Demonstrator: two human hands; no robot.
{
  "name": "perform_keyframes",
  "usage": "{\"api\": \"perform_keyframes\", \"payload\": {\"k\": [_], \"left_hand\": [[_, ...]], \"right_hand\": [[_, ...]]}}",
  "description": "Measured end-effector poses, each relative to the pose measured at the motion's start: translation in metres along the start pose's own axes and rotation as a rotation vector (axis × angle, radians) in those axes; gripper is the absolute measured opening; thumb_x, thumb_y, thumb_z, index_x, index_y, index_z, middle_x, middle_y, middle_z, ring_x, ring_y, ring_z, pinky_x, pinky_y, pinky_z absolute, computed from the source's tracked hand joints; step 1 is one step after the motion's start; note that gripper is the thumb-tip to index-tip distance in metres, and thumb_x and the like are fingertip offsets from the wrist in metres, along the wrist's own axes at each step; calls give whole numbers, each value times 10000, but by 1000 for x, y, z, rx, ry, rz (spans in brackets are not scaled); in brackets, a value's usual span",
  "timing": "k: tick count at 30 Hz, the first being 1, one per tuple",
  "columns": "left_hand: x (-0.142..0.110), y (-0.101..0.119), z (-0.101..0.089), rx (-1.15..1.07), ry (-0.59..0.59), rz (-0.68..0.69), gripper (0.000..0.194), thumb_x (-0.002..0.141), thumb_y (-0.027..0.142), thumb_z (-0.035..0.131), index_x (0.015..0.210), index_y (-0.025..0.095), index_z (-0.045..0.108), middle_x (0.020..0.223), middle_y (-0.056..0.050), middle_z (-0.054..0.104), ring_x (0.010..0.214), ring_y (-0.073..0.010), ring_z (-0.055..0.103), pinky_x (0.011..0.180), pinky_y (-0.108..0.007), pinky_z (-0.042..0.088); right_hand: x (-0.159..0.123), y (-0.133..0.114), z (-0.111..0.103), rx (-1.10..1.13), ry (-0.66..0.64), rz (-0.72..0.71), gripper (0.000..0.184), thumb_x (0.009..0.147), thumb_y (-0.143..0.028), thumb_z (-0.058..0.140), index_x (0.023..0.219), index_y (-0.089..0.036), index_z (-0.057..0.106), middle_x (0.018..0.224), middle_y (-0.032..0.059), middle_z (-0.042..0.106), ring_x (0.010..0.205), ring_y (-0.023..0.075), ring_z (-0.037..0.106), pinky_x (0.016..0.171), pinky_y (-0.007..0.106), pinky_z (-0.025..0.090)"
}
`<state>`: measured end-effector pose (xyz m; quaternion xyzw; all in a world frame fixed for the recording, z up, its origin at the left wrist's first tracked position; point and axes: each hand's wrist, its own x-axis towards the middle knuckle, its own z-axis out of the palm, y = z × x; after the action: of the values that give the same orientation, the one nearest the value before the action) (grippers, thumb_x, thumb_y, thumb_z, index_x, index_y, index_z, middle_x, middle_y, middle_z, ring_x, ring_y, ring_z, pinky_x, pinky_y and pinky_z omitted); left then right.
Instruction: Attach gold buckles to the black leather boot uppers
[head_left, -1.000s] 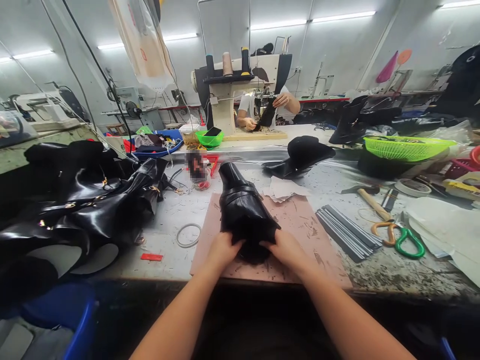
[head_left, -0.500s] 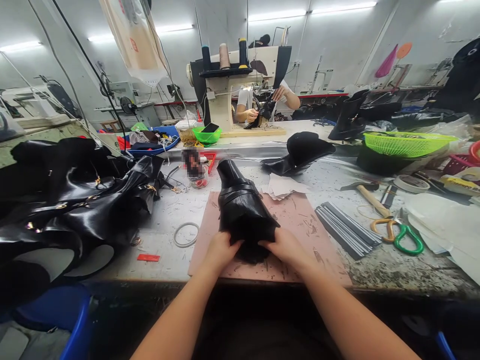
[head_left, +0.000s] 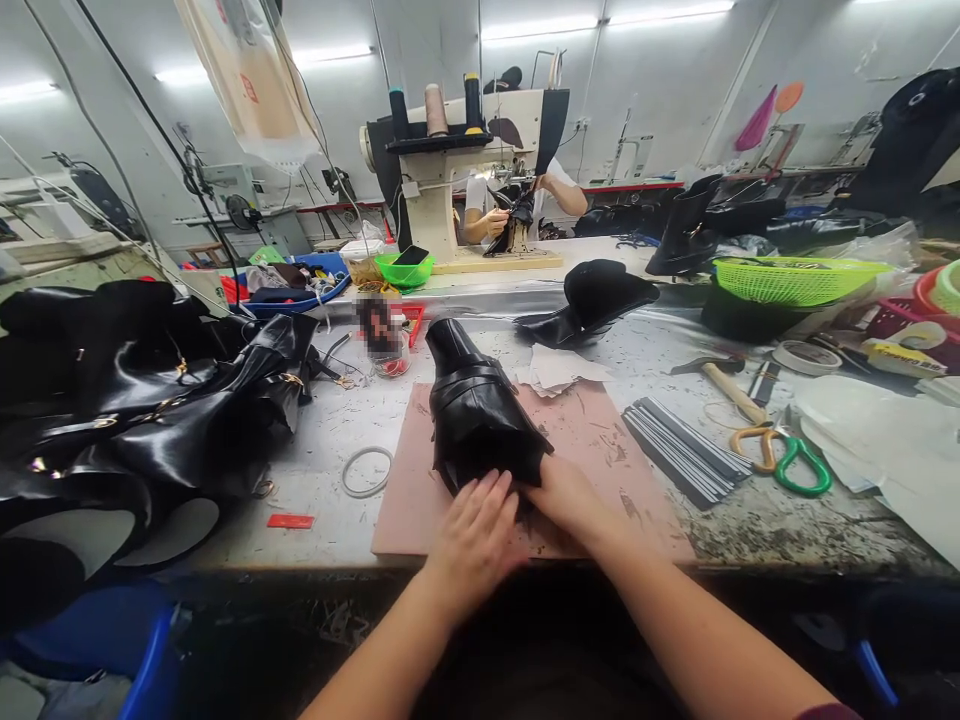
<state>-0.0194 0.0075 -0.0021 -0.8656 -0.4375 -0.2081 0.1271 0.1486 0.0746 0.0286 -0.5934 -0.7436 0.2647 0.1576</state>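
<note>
A black leather boot upper [head_left: 476, 415] lies on a pink cutting mat [head_left: 600, 440] in front of me, its narrow end pointing away. My left hand [head_left: 474, 540] lies flat with fingers spread over the near opening of the boot upper. My right hand [head_left: 564, 497] grips the near right edge of the same piece.
A heap of black leather pieces [head_left: 150, 410] fills the left. Scissors with orange and green handles [head_left: 784, 458], a hammer [head_left: 720, 385], dark strips [head_left: 679, 450] and a green basket [head_left: 802, 280] lie right. Another black boot [head_left: 592, 300] sits behind. A person works at a sewing machine [head_left: 465, 165] opposite.
My left hand let go of the boot's near left edge and moved right, now flat over its opening. The right hand kept its grip. The view shifted slightly.
</note>
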Motion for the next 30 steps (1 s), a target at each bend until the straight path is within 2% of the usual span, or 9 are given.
{"api": "perform_keyframes", "payload": {"k": [2,3,5,10,15,20,24,26,30], "left_hand": [[-3,7,4,-23,-127,69,821,731,688,463,1239,43,450,1292,-219,482,1216,-325,428,1004,-431,335],[-4,8,7,-28,-187,56,924,690,741,445,1269,23,417,1315,-232,451,1237,-333,402,1018,-434,323],[-5,8,9,-41,-275,36,955,681,753,438,1302,29,384,1354,-227,402,1274,-327,352,1040,-436,303],[-2,-1,6,-91,-325,87,894,712,702,470,1309,42,382,1398,-223,323,1302,-323,296,1051,-460,299],[17,-3,-5,-131,-398,112,734,707,656,533,1142,65,532,1412,-234,281,1320,-325,245,1059,-472,289],[39,-1,-15,-208,-529,101,615,698,561,626,1068,76,558,1381,-222,359,1303,-299,306,1078,-427,278],[47,-2,-16,-245,-548,63,476,754,377,636,1104,70,535,1328,-204,449,1244,-275,412,1047,-383,340],[51,-2,-13,-244,-513,59,414,786,314,603,1117,79,524,1284,-192,501,1202,-262,464,1017,-369,379],[58,-1,-5,-207,-478,92,314,789,140,536,1099,96,523,1071,-161,634,1003,-268,603,849,-382,502]], "right_hand": [[0,-1,-7,1,-16,-3,192,750,-246,614,923,-169,648,891,76,694,815,223,636,675,266,439],[0,-2,-11,-4,-17,1,155,757,-266,608,872,-173,652,844,70,694,780,221,635,648,268,434],[0,-2,-18,-23,1,18,136,769,-291,594,788,-167,647,786,83,686,755,237,626,631,288,419],[6,6,-27,31,-23,52,78,759,-237,600,761,-170,639,782,59,693,754,213,629,622,263,423],[14,11,-31,65,-94,45,112,765,-227,583,843,-168,638,848,33,705,783,181,640,622,222,443],[14,8,-31,-115,-102,42,106,741,-239,606,821,-174,632,800,51,690,755,203,632,601,244,424],[-1,6,-41,-303,28,89,162,781,-294,586,817,-139,621,755,119,666,740,267,628,601,317,420],[-7,-3,-45,-361,86,42,178,836,-278,526,857,-124,612,793,133,658,760,265,625,621,336,432],[7,-38,-34,-418,67,-255,117,870,-188,513,923,-147,609,919,70,639,854,176,604,747,297,464]]}}
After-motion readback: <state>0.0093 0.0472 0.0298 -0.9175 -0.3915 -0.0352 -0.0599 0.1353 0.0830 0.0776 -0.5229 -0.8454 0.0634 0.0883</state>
